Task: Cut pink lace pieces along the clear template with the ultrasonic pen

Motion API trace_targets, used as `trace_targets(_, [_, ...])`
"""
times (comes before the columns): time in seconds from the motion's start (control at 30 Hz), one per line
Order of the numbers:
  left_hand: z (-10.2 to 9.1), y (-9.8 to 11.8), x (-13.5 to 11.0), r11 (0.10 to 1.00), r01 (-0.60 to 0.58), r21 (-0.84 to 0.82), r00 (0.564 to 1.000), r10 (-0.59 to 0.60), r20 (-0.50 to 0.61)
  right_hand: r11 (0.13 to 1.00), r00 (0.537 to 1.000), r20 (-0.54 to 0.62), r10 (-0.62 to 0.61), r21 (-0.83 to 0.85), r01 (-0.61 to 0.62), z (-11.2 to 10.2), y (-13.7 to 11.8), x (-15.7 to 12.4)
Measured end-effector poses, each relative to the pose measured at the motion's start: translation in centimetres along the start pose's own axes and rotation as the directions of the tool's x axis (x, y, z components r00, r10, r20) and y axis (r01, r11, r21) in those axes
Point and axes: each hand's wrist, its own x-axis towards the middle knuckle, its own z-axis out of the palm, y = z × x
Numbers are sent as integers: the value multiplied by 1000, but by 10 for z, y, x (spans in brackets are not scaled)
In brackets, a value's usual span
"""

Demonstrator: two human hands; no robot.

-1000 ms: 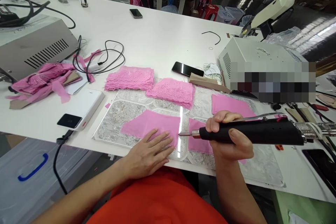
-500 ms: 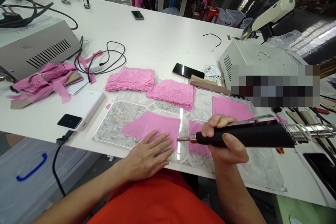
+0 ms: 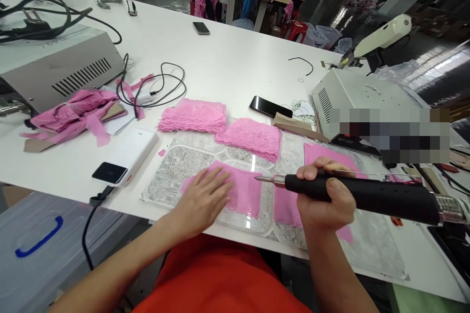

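My left hand (image 3: 203, 198) lies flat with fingers spread on a pink fabric piece (image 3: 245, 190) that rests on a clear plastic template (image 3: 176, 171) at the table's near edge. My right hand (image 3: 325, 200) is closed around the black handle of a hot cutting tool (image 3: 367, 195). The tool's metal tip (image 3: 261, 178) hovers over the fabric's right part. Another pink piece (image 3: 284, 205) lies under my right hand, and a third (image 3: 330, 154) lies behind it.
Two stacks of pink lace (image 3: 194, 115) (image 3: 249, 138) sit behind the template. A white power bank (image 3: 127, 154), cables (image 3: 154, 89), a grey machine (image 3: 62, 66), pink scraps (image 3: 69, 115), a phone (image 3: 270, 106) and a white control box (image 3: 360, 95) surround them.
My left hand slid up and farther onto the pink fabric. The tool's tip rose from the fabric's right edge to above it. The view shifted slightly.
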Motion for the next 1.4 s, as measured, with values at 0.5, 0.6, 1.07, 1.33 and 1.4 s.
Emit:
trace_targets(0.5, [14, -17, 8, 999, -6, 38, 999, 5, 41, 996, 994, 104, -34, -81, 42, 19, 23, -3])
trace_targets(0.6, [14, -17, 7, 999, 3, 38, 1000, -4, 30, 997, 992, 118, -32, -64, 40, 17, 24, -2])
trace_targets(1.07, [5, -19, 6, 999, 0, 43, 999, -2, 50, 997, 984, 164, -65, -37, 72, 24, 23, -1])
trace_targets(1.33, [2, -26, -8, 994, 44, 97, 998, -47, 30, 998, 977, 209, -47, -31, 55, 40, 31, -7])
trace_targets(1.4, [2, -26, -11, 994, 47, 102, 999, -48, 7, 997, 976, 209, -56, -36, 65, 40, 33, -8])
